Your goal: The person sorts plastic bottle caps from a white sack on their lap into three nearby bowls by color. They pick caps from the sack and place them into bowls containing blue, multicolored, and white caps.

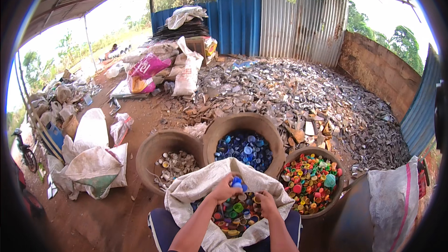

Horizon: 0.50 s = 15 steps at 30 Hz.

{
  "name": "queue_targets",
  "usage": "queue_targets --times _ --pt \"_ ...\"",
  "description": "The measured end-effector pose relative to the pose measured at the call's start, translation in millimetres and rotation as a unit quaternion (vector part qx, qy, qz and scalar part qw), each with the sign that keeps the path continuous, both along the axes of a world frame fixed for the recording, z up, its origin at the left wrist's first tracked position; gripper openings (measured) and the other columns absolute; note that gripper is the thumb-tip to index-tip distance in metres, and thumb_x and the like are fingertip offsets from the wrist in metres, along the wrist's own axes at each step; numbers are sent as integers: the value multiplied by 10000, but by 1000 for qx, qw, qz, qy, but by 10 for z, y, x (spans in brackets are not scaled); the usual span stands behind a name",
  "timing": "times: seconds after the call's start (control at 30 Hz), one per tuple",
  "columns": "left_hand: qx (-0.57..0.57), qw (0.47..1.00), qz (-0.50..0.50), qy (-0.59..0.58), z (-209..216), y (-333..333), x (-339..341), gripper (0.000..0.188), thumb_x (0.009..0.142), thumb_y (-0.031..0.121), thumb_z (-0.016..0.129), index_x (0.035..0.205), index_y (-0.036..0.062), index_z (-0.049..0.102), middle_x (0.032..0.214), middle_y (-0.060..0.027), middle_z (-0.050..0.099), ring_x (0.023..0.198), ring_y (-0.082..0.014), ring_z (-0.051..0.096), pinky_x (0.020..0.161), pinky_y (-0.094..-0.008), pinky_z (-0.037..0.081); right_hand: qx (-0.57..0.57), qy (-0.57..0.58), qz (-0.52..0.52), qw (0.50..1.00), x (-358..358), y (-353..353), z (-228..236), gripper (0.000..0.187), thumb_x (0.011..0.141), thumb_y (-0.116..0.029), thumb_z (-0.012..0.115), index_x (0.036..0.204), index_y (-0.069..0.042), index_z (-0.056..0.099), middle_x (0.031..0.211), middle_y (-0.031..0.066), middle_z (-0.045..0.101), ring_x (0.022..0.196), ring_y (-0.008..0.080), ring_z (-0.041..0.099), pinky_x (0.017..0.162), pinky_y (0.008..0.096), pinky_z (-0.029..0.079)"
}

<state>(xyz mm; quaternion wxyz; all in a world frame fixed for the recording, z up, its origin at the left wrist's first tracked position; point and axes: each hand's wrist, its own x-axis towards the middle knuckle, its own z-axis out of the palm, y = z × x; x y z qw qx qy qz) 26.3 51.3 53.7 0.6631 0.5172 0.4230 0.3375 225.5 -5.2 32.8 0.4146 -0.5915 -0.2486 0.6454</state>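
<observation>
An open white woven sack (179, 191) lies across my lap, its rim rolled back around a heap of mixed bottle caps (238, 207) in green, red, yellow and other colours. Above the heap, my left hand (222, 191) is closed on blue bottle caps (238, 184). My right hand (267, 204) is by the sack's right inner edge with its fingers curled in; what they hold, if anything, is too small to make out. Just beyond the sack stands a round basin (214, 128) of blue caps (245, 150).
A basin (145, 151) of whitish caps stands at the left, another basin (305, 215) of red, yellow and orange caps at the right. Full sacks (95, 135) sit farther left; a grey-white sack (389, 200) is at the right. Broken scrap (298, 93) covers the ground behind.
</observation>
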Motion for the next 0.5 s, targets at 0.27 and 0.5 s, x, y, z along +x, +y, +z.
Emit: queue_targets --times 0.27,0.5 --pt "-36 970 196 -141 -178 269 44 674 792 -43 626 1351 -5 252 1383 -194 305 1113 -291 536 850 -387 525 24 41 13 999 41 24 -88 185 891 -130 552 1050 -39 528 851 60 557 638 184 583 512 314 499" --pt "46 985 111 126 -680 -682 -383 371 792 6 663 1136 -31 530 1036 -120 617 940 -190 632 801 -297 510 37 138 43 989 219 14 -74 306 923 -99 479 1209 8 476 1006 130 580 812 279 643 633 394 566"
